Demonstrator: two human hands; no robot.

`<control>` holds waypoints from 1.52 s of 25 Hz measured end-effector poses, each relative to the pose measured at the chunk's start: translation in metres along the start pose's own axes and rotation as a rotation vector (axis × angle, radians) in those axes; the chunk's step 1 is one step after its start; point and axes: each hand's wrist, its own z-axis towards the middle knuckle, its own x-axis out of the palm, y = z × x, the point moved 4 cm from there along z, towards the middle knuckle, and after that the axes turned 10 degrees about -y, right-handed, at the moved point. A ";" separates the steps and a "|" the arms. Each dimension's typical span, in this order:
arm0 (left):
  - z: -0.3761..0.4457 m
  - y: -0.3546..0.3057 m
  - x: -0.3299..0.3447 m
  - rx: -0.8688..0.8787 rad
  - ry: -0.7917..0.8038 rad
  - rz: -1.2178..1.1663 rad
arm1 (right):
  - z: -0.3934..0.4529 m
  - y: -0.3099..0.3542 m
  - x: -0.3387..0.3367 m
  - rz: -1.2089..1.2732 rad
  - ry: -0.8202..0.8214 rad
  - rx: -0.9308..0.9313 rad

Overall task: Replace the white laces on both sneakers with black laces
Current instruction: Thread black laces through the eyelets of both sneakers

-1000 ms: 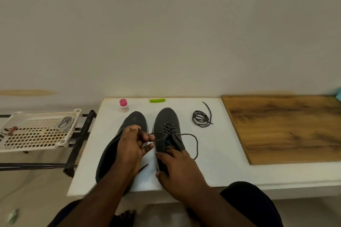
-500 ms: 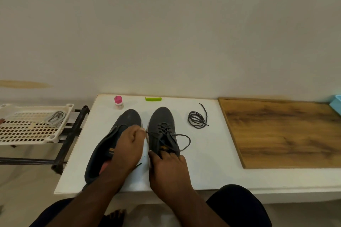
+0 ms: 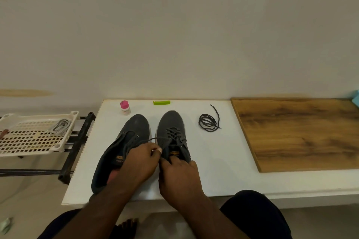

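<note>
Here, both hands meet over the two dark sneakers on the white table point(image 3: 223, 161). The left hand point(image 3: 138, 163) pinches a black lace point(image 3: 175, 137) between thumb and fingers, and it covers the rear part of the left sneaker point(image 3: 134, 132). The right hand point(image 3: 179, 176) lies with curled fingers on the tongue of the right sneaker point(image 3: 171, 124); whether it grips the lace end I cannot tell, because the fingertips are hidden. Beyond the right hand, farther to the right, a coiled spare black lace point(image 3: 208, 122) lies apart. Far left of the left hand, a perforated tray point(image 3: 29, 141) holds pale laces point(image 3: 60, 126), hard to make out.
</note>
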 end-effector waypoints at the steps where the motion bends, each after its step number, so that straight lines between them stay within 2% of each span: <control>1: 0.000 0.000 -0.001 0.021 -0.001 0.061 | 0.000 -0.001 0.001 0.002 0.004 0.004; 4: 0.006 0.009 -0.018 -0.034 -0.261 -0.057 | 0.001 -0.003 0.003 0.017 -0.013 0.002; 6: 0.005 0.013 -0.021 -0.091 -0.335 -0.220 | 0.002 -0.003 0.004 0.032 -0.007 -0.008; 10: 0.007 0.015 -0.010 -0.142 -0.267 -0.157 | 0.002 -0.004 0.005 0.037 -0.006 -0.009; 15: -0.001 0.026 0.008 -0.223 -0.046 -0.131 | 0.004 -0.005 -0.010 0.138 0.013 0.042; 17: -0.001 0.029 0.011 -0.288 -0.034 -0.233 | 0.012 -0.016 -0.022 0.277 -0.054 0.173; 19: 0.005 0.027 0.009 -0.339 -0.060 -0.305 | 0.023 -0.043 -0.029 0.396 -0.097 0.394; 21: 0.012 0.022 0.010 -0.436 -0.055 -0.464 | 0.033 -0.069 -0.028 0.453 -0.037 0.524; 23: 0.018 0.012 0.014 -0.549 0.005 -0.690 | 0.042 -0.076 -0.022 0.479 0.069 0.531; 25: 0.027 -0.002 0.012 -0.602 -0.012 -0.885 | 0.046 -0.072 -0.012 0.482 0.107 0.500; 28: 0.044 -0.022 -0.004 -0.532 -0.191 -1.046 | 0.049 -0.073 0.000 0.457 0.075 0.478; 32: 0.062 -0.054 -0.034 -0.256 -0.289 -0.836 | 0.051 -0.081 0.004 0.468 0.070 0.478; 35: 0.071 -0.075 -0.058 -0.013 -0.290 -0.673 | 0.052 -0.080 0.003 0.476 0.068 0.471; 38: 0.069 -0.083 -0.064 0.137 -0.178 -0.530 | 0.052 -0.080 0.001 0.500 0.078 0.476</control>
